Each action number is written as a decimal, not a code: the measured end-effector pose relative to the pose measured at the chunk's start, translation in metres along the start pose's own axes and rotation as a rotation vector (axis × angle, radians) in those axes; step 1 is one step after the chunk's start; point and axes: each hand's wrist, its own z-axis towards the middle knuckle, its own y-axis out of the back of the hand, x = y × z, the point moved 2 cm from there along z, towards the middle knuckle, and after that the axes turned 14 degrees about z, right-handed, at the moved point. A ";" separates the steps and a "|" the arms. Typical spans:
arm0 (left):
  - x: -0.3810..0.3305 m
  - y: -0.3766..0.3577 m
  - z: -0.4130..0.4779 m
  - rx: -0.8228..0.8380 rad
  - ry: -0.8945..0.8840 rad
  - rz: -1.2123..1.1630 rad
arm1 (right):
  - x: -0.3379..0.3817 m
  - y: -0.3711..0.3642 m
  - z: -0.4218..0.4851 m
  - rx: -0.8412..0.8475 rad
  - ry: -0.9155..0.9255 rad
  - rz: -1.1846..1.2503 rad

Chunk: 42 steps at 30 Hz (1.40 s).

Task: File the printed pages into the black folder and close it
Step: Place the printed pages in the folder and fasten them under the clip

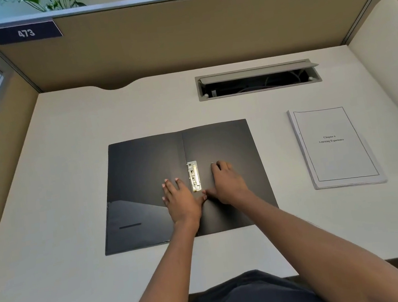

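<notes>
The black folder (144, 174) lies spread flat in the middle of the desk, with a metal clip (194, 176) along its spine. My left hand (182, 200) rests flat on the left inside cover just beside the clip, fingers apart. My right hand (227, 182) presses flat on the right inside cover, its thumb reaching toward the lower end of the clip. Neither hand holds anything. The stack of printed pages (335, 146) lies to the right of the folder, title page up, untouched.
The white desk (81, 271) is walled by tan cubicle panels at the back and left. An open grey cable hatch (258, 80) sits in the desk behind the folder. A curved white panel (395, 56) stands at the right.
</notes>
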 end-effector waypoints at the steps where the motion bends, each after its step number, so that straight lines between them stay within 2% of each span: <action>1: 0.000 -0.001 0.001 0.002 0.001 0.002 | 0.005 -0.001 0.003 -0.007 -0.016 0.023; 7: -0.002 -0.005 0.005 0.017 0.009 0.013 | 0.017 -0.009 0.015 -0.027 -0.129 -0.034; 21: -0.005 -0.006 0.008 0.001 0.027 0.038 | 0.028 -0.024 0.022 -0.048 -0.207 -0.162; 42: -0.003 -0.001 0.005 0.024 0.003 0.018 | 0.029 -0.007 0.024 0.041 -0.183 -0.106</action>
